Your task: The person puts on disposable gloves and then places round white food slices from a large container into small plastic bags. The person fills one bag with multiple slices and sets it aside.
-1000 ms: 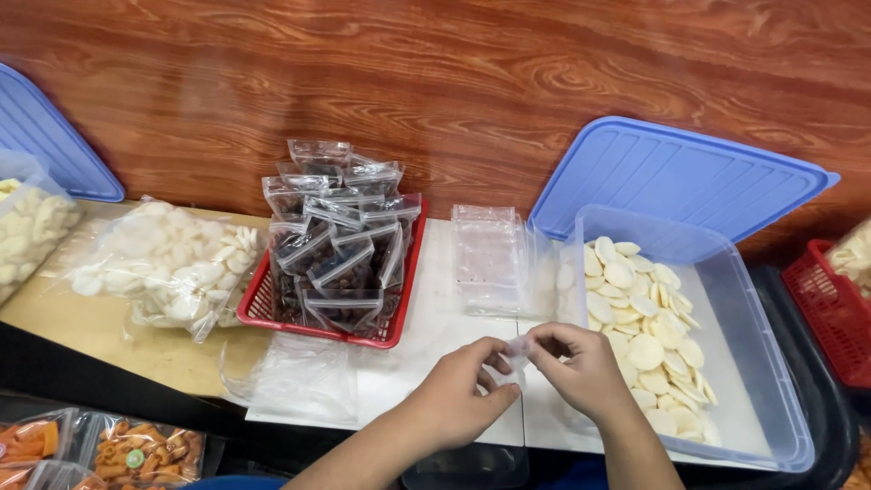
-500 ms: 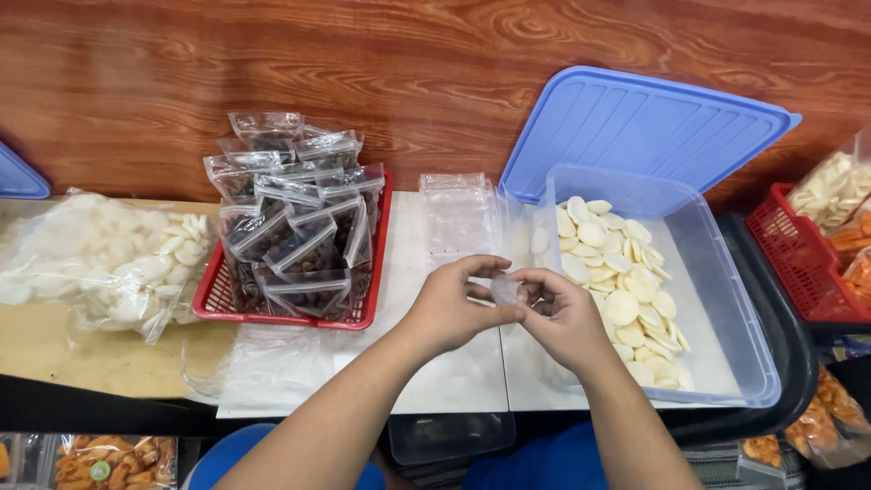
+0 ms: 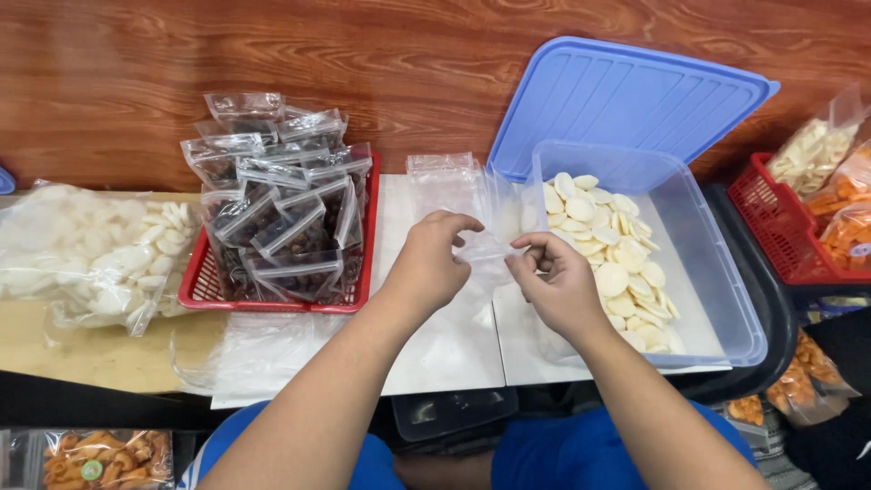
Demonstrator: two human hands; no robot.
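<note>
My left hand and my right hand together pinch a small clear plastic bag between them, above the white work surface. The bag looks empty. Just right of my right hand stands a clear plastic tub filled with pale round chips. A stack of empty clear bags lies just beyond my hands.
A red basket of sealed bags with dark contents sits at left, beside a large bag of white chips. The tub's blue lid leans on the wooden wall. A red basket of snack bags is at far right.
The view shifted right and slightly closer. My hands stay together on the small clear bag, now spread a little wider apart, close beside the tub.
</note>
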